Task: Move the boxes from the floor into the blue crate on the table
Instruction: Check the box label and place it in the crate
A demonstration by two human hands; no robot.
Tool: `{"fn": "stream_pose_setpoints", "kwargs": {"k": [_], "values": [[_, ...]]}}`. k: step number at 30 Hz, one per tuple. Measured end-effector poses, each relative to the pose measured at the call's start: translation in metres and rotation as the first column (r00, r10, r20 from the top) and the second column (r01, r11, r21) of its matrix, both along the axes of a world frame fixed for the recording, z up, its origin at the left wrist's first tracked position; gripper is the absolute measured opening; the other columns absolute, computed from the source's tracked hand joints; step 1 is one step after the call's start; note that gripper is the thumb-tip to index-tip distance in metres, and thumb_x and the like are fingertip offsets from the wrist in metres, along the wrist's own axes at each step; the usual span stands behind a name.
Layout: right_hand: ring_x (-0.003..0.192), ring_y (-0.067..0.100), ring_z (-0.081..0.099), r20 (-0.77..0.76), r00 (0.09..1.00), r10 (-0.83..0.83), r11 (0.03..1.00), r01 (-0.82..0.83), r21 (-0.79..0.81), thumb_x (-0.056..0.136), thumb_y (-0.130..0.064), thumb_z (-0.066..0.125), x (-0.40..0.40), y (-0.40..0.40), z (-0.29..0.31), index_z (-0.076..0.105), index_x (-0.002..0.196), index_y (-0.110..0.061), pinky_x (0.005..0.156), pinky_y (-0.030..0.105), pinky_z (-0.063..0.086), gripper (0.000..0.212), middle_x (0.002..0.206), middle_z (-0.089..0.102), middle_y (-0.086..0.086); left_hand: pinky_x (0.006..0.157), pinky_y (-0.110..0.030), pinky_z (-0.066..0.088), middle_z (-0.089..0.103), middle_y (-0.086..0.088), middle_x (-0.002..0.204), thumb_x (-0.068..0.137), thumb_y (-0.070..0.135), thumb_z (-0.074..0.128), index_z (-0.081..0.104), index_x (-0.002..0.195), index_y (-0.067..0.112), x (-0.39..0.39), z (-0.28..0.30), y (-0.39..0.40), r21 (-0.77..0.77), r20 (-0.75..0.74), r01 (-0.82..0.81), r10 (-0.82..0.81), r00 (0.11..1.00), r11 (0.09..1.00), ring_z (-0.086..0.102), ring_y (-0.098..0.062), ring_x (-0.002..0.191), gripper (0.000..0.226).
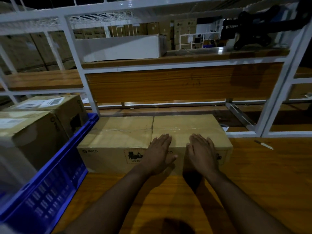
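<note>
Two bare forearms reaching forward over the wooden table top (253, 183). Left hand (158, 152) and right hand (201, 152) laid flat, fingers straight and together, on the near top edge of the right-hand brown cardboard box (194, 125). Touching its left side, a second brown cardboard box (118, 134). Further left, the blue plastic crate (50, 191), two more taped cardboard boxes (33, 132) inside. Small knife (264, 144) lying well right.
</note>
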State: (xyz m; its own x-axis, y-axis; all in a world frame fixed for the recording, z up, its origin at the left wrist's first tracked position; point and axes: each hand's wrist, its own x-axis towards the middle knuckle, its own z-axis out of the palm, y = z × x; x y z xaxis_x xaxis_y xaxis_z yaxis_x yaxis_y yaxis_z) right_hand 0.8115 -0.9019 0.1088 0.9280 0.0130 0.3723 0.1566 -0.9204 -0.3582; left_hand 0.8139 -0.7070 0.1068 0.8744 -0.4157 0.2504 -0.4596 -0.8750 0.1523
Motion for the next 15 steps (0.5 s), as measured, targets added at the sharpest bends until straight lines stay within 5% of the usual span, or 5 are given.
{"fn": "stream_pose_setpoints", "kwargs": {"k": [5,9,15], "values": [[0.140,0.015,0.042,0.103,0.982,0.159,0.973,-0.173,0.153,0.104,-0.029,0.046,-0.024,0.028,-0.010,0.055,0.140,-0.014,0.124,0.038,0.017,0.039,0.146,0.054,0.003,0.126,-0.030,0.001,0.020,-0.005,0.168,0.100,0.057,0.042,0.018,0.161,0.014,-0.040,-0.009,0.003,-0.142,0.140,-0.050,0.070,0.988,0.989,0.013,-0.016,0.155,0.078],[0.135,0.016,0.045,0.161,0.962,0.221,0.935,-0.256,0.247,0.103,-0.028,0.051,-0.041,0.061,-0.019,0.057,0.138,-0.015,0.119,0.035,0.026,0.038,0.142,0.057,0.002,0.126,-0.029,0.003,0.019,0.000,0.167,0.101,0.049,0.050,0.017,0.161,0.017,-0.073,-0.015,0.020,-0.274,0.109,-0.156,0.192,0.975,0.949,0.009,-0.010,0.154,0.075],[0.131,0.015,0.048,0.173,0.916,0.362,0.853,-0.400,0.336,0.101,-0.036,0.041,-0.077,0.121,-0.028,0.059,0.134,-0.018,0.111,0.037,0.036,0.042,0.137,0.059,-0.001,0.121,-0.043,0.031,0.035,0.001,0.159,0.098,0.043,0.055,0.029,0.156,0.023,-0.130,-0.029,0.077,-0.375,0.135,-0.285,0.356,0.925,0.882,0.026,-0.012,0.149,0.067]]}}
